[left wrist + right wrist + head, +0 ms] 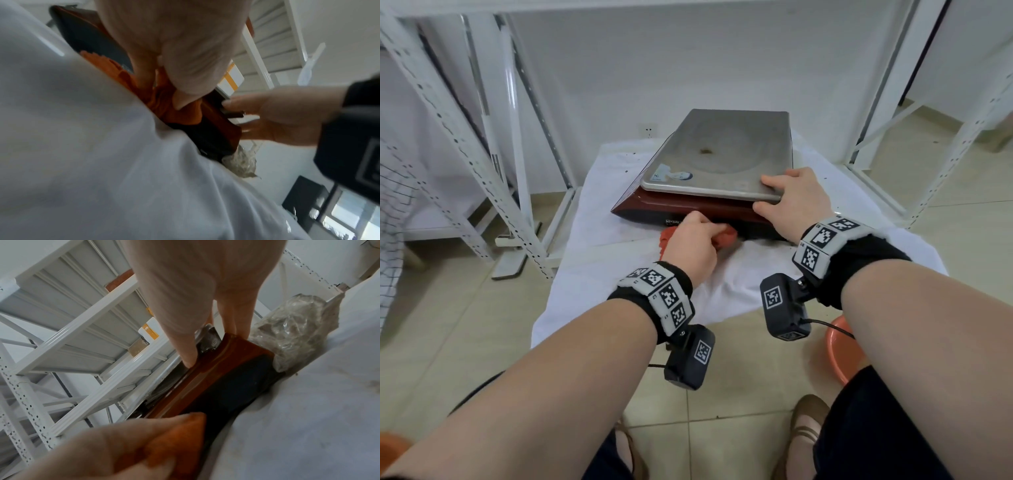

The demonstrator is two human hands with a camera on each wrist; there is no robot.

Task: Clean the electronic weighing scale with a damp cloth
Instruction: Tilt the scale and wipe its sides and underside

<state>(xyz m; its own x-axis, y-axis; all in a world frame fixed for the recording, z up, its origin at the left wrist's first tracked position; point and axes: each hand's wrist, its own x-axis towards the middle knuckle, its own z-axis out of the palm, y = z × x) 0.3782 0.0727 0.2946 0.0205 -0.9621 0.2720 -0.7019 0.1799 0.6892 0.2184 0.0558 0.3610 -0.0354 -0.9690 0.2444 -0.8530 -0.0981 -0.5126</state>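
Observation:
The weighing scale [715, 150] has a steel platter with a brown spot in its middle and a red and black body. It sits on a white-covered table. My left hand [697, 240] grips a bunched orange-red cloth [725, 238] against the scale's near front face. In the left wrist view the cloth [180, 112] is held between the thumb and fingers of that hand [185, 48], against the scale's dark body [213, 134]. My right hand [791, 195] grips the platter's near right corner, fingers on top and thumb under the edge. The right wrist view shows this hand [195, 288] on the scale's red rim [222, 363].
The white table cover [619, 240] hangs over the near edge. White metal shelving stands at the left [493, 171] and right [893, 102]. An orange basin [842, 353] sits on the tiled floor by my right leg. A crumpled plastic bag [298, 327] lies against the scale's right side.

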